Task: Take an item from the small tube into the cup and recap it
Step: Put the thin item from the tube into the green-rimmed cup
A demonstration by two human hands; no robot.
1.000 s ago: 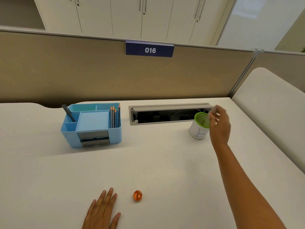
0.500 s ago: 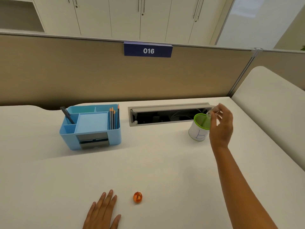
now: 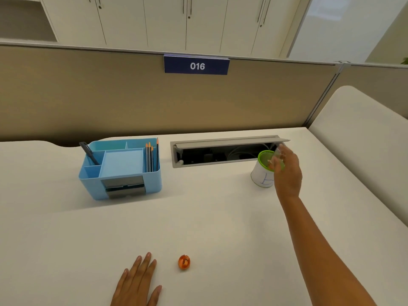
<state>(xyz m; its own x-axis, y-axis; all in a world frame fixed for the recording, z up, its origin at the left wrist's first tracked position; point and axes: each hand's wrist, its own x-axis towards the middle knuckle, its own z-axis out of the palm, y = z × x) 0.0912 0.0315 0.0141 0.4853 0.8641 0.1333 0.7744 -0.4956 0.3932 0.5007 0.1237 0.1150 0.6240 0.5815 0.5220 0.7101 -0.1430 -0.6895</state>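
A white cup [image 3: 260, 176] with a green rim and blue writing stands at the right of the white desk. My right hand [image 3: 287, 173] reaches over the cup's right side and holds a small clear tube [image 3: 277, 156], tilted down toward the cup's mouth; the tube is blurred. An orange cap [image 3: 184, 262] lies on the desk near me. My left hand [image 3: 136, 283] rests flat on the desk, fingers apart, just left of the cap and not touching it.
A blue desk organiser [image 3: 120, 167] with pencils and a pen stands at the left. An open grey cable tray [image 3: 223, 152] is set into the desk behind the cup. A beige partition with a "016" sign [image 3: 196, 66] closes off the back.
My right hand has dropped from above the cup's rim and tipped the tube lower over the cup. The left hand and orange cap have stayed put.
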